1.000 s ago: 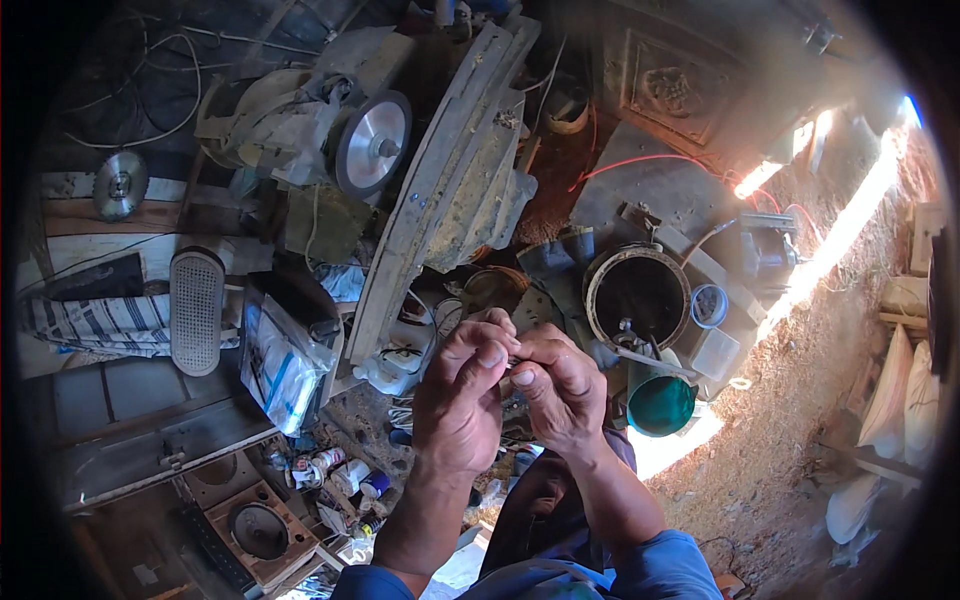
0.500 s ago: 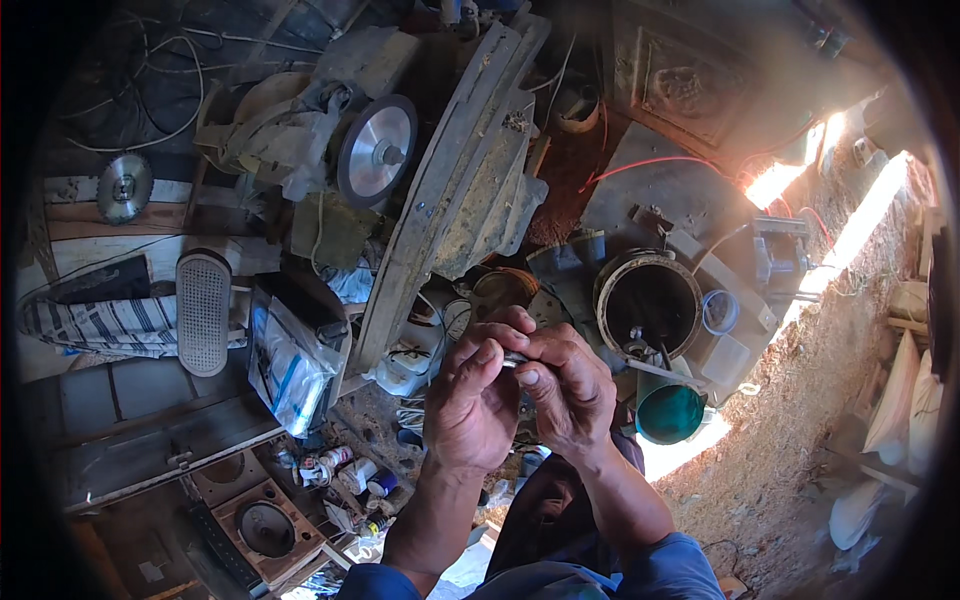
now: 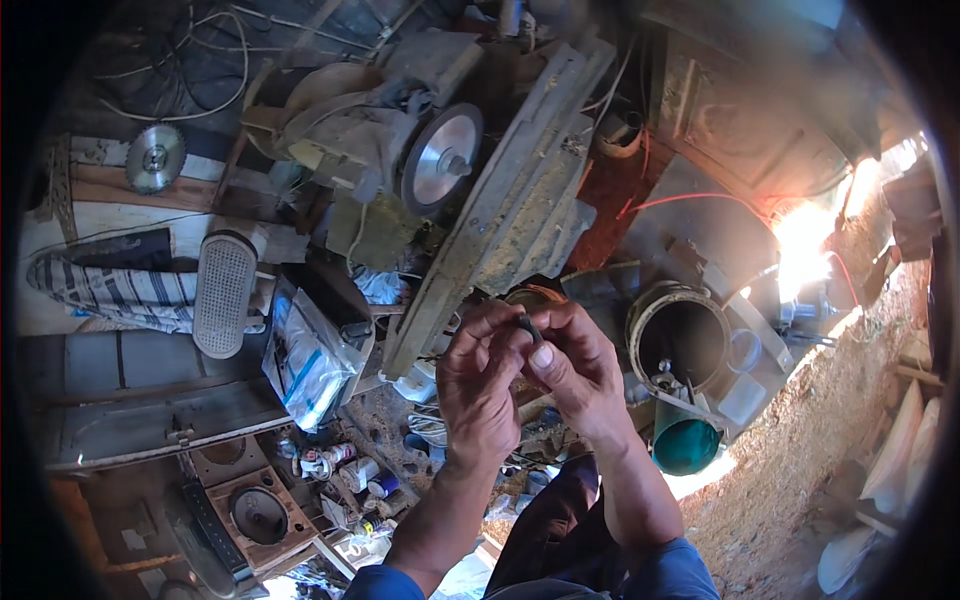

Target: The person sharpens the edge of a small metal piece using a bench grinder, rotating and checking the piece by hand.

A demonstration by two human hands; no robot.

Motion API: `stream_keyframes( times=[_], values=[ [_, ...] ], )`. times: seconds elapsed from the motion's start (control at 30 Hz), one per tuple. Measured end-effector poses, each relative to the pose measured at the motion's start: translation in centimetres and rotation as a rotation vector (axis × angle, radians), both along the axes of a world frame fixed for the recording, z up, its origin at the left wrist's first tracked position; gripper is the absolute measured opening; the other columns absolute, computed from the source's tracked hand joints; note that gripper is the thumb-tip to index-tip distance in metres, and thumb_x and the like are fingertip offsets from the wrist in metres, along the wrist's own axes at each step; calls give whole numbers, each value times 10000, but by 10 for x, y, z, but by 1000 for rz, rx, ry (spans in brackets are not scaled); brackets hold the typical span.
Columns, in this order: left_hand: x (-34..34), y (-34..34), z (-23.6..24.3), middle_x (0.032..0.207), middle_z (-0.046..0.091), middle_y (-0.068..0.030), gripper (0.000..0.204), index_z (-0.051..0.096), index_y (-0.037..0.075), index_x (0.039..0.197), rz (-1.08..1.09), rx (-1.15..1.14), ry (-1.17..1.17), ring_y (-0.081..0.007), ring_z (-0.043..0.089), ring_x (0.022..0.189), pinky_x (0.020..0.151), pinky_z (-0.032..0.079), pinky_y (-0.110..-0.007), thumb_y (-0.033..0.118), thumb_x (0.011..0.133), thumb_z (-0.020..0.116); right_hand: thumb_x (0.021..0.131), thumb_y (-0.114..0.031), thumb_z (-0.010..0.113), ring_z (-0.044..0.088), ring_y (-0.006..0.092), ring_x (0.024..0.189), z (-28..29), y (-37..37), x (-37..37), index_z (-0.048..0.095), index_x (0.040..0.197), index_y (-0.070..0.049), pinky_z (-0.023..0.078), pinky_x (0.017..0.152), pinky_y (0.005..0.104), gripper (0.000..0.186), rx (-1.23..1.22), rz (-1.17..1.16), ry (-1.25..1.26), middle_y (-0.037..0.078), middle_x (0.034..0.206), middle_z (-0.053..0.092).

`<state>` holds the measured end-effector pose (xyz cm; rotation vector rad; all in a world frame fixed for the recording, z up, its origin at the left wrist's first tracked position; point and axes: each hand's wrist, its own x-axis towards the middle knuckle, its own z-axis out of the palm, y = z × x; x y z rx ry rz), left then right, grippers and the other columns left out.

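Hands, two: your left hand [image 3: 483,385] and right hand [image 3: 582,370], close together, thumbs and fingers pinching one small part [image 3: 529,326] between them, at mid-scene. Part: dark, slim, mostly covered by your fingers; finer detail too small to tell. Far left: one toothed circular saw blade [image 3: 156,158]. Far, left of centre: one silver-faced, dark-rimmed wheel [image 3: 436,158]. Right: one round drum [image 3: 634,325]; one green-lined container [image 3: 687,447], nearer.
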<state>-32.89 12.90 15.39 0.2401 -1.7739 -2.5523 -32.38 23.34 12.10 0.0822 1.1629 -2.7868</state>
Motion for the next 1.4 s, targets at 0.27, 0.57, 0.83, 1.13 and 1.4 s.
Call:
stream_keyframes(
  times=[0.27,0.57,0.83,1.13,1.4],
  values=[
    [-20,-8,-16,1092,582,-59,220,600,57,1093,238,-298,315,-112,527,866,735,434,-253,30,886,668,1009,-195,541,514,55,723,-15,-16,-46,611,1028,2,447,649,223,209,8,209,96,9,862,548],
    [61,3,-63,1105,602,-57,223,574,17,1114,161,-241,-140,-138,574,986,867,465,-280,44,905,646,995,-135,527,600,189,886,-50,7,56,574,1119,5,484,753,323,193,531,144,-4,89,954,582],
    [130,-1,-99,1096,660,-72,207,624,63,1123,-39,289,-703,-180,630,1010,868,526,-292,187,958,607,893,-20,592,618,345,956,-58,22,163,547,1254,11,501,856,385,364,941,-141,-72,195,1080,604],
    [146,-4,-110,959,621,10,244,597,212,1186,43,331,-873,-151,592,931,860,497,-423,314,965,594,825,-143,552,647,413,782,-301,170,257,651,925,4,531,657,454,203,1850,670,-349,224,863,649],
    [132,-23,-99,965,612,15,288,586,184,1219,20,334,-808,-142,580,943,874,477,-410,303,957,611,836,-181,567,665,356,763,-363,215,270,626,933,11,531,632,428,223,1896,919,-14,198,836,651]
  ],
)
